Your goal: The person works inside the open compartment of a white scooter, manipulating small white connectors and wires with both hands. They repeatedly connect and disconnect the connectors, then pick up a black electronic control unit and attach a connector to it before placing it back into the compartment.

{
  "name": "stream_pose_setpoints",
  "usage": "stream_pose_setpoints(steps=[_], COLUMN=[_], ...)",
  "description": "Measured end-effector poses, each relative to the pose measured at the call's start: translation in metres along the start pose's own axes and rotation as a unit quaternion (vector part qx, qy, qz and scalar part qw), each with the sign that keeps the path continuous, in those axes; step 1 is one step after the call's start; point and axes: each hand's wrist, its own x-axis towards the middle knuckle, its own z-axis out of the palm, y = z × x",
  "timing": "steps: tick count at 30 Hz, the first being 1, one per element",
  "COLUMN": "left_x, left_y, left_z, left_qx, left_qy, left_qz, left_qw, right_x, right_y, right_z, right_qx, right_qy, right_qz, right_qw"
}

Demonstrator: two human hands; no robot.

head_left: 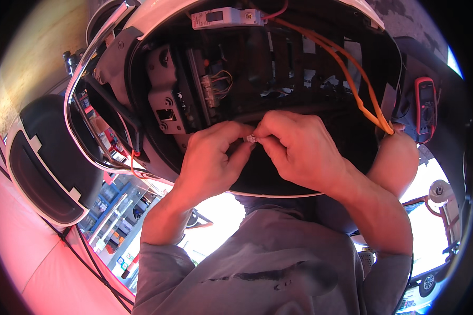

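Note:
My left hand (210, 157) and my right hand (299, 149) meet fingertip to fingertip over the near part of an open, dark vehicle compartment (278, 181). Between both pinches sits a small pale, shiny piece (252, 138); it looks like a little connector, but most of it is covered by my fingers. Beyond my left hand, a pale wire connector (210, 92) with thin yellowish wires is fixed beside a metal bracket (165, 97). Two thick orange cables (347, 68) run down the right side of the compartment, near my right forearm.
A white circuit breaker (228, 19) lies at the compartment's far edge. At the right, a red-cased multimeter (425, 107) rests on a dark surface. A chrome rail (73, 105) curves along the left, with a black padded part (47, 173) beyond it. My bare knee (399, 163) is at the right.

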Motion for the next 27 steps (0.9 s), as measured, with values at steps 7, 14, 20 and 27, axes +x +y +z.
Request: stream_pose_setpoints(steps=[7,14,20,27], left_x=[0.0019,0.0002,-0.0001,-0.0007], left_y=[-0.0012,-0.0022,0.0001,0.0042], left_z=[-0.0009,0.0001,-0.0004,0.0001], left_qx=[-0.015,-0.031,-0.040,-0.037], left_qy=[0.001,0.001,-0.004,-0.011], left_qz=[0.022,-0.008,-0.025,-0.040], left_qw=[1.000,0.999,0.999,0.998], right_x=[-0.0016,-0.0026,-0.0025,-0.0040], right_y=[0.0012,-0.0012,-0.0010,0.0003], right_z=[0.0029,0.0014,0.0008,0.0010], right_qx=[-0.022,0.000,-0.003,0.007], right_qy=[0.002,0.021,0.020,0.012], right_qz=[-0.022,-0.009,-0.011,-0.014], right_qw=[1.000,1.000,1.000,1.000])
